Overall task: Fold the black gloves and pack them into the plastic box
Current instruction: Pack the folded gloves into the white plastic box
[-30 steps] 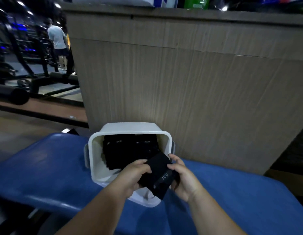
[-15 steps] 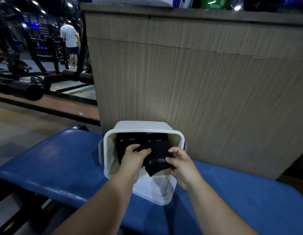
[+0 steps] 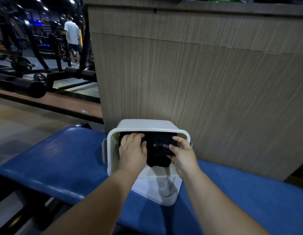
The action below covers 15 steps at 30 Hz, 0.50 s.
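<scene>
Black knit fabric, soft and limp, makes up the folded glove point(image 3: 161, 150) now held over the mouth of the white plastic box point(image 3: 111, 150); I judge it light and floppy, likely to spring open unless pinched across the fold, so the edges near the small white lettering are the place to hold it. Both hands are closed on cloth: the right hand point(image 3: 183, 156) pinches the folded glove's right edge, the left hand point(image 3: 133, 150) presses on the black gloves point(image 3: 125, 134) already packed behind. How many lie inside cannot be counted; they merge into one dark mass. One box, two hands. The box rests tilted on the blue padded desk point(image 3: 54, 160), against a wood-grain counter wall point(image 3: 198, 82).
</scene>
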### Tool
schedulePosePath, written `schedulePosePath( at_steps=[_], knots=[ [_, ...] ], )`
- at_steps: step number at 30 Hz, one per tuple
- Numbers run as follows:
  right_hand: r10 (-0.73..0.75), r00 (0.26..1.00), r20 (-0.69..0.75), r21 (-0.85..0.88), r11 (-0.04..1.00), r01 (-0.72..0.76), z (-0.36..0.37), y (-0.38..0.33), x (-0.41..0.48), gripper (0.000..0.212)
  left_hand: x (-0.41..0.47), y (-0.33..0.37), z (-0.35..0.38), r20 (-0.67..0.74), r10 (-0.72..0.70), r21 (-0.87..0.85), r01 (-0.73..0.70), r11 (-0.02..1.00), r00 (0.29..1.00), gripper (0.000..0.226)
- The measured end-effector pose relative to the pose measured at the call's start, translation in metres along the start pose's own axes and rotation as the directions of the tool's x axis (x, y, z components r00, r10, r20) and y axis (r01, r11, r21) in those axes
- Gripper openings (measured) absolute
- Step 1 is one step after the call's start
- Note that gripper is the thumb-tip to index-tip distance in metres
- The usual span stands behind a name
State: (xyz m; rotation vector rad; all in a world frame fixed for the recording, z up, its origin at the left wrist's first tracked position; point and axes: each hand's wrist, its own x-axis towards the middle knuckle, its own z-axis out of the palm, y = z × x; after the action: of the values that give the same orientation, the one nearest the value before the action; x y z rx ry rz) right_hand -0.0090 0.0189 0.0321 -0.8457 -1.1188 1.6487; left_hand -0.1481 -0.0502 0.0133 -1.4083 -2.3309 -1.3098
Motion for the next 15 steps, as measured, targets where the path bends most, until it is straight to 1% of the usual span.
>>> schedulePosePath(
  at_steps=[1, 3, 5, 6, 11, 15],
  knots=[
    [-0.005, 1.000, -0.005, 0.009, 1.000, 0.005, 0.001, 0.000, 0.002, 0.028, 0.002, -0.003, 0.002, 0.009, 0.040, 0.035, -0.041, 0.999, 0.999, 0.036],
    [-0.010, 1.000, -0.005, 0.028, 1.000, 0.010, 0.002, 0.001, 0.006, 0.028, 0.007, -0.012, 0.006, 0.103, 0.100, 0.111, -0.111, 0.988, 0.990, 0.043],
    [-0.012, 1.000, -0.002, 0.048, 0.999, 0.012, 0.001, 0.001, 0.009, 0.028, 0.010, -0.022, 0.010, 0.205, 0.125, 0.179, -0.163, 0.970, 0.971, 0.049],
    [-0.013, 1.000, -0.001, 0.058, 0.998, 0.013, 0.000, 0.002, 0.010, 0.028, 0.011, -0.026, 0.011, 0.228, 0.132, 0.201, -0.179, 0.963, 0.965, 0.050],
    [-0.041, 0.998, -0.036, 0.043, 0.998, 0.043, -0.007, 0.008, 0.017, 0.029, 0.010, -0.033, 0.018, 0.246, 0.177, 0.223, -0.233, 0.946, 0.953, 0.050],
    [-0.059, 0.995, -0.083, -0.079, 0.995, 0.053, -0.001, 0.014, 0.029, 0.026, 0.012, -0.033, 0.021, 0.231, 0.159, 0.242, -0.215, 0.946, 0.960, 0.044]
  ],
)
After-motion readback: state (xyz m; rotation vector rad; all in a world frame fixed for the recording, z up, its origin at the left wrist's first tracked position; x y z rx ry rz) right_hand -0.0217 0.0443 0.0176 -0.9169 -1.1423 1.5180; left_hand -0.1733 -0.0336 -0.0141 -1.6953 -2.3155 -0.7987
